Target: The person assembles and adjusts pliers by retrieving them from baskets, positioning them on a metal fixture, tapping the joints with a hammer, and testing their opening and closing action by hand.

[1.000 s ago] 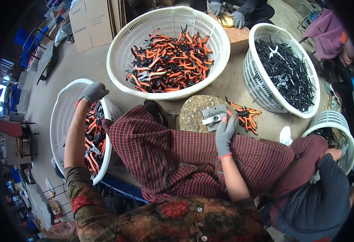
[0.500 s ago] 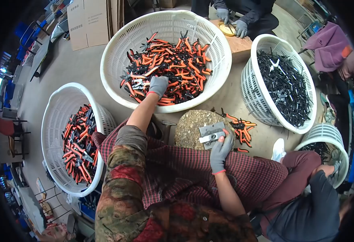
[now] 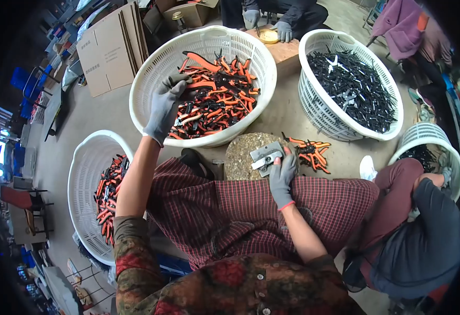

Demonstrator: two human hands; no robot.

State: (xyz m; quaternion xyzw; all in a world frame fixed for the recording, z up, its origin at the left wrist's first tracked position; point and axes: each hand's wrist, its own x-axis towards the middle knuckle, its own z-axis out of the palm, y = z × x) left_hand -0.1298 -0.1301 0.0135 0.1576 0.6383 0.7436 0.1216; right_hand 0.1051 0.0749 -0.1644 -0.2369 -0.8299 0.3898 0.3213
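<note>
My gloved left hand (image 3: 165,105) is raised over the near left rim of the big white basket (image 3: 261,113). Its fingers are closed on one handle of a pair of orange-and-black pliers (image 3: 202,62), whose dark head points right above the pile. Many similar pliers fill the basket below. My gloved right hand (image 3: 284,181) grips the edge of a grey metal fixture (image 3: 264,157), thumb on top. The fixture sits on a round stone block (image 3: 235,152) before my knees. Several orange-handled pliers (image 3: 314,155) lie on the floor right of the block.
A second white basket (image 3: 77,184) of pliers stands at the left. At the right a white basket (image 3: 314,105) holds black metal parts, with a smaller basket (image 3: 445,142) beyond. A co-worker's gloved hands (image 3: 282,31) are at a wooden block; another person sits at my right.
My left hand has come up out of the pile and moved left, now with pliers in it. My right hand stays at the fixture. The camera view has shifted.
</note>
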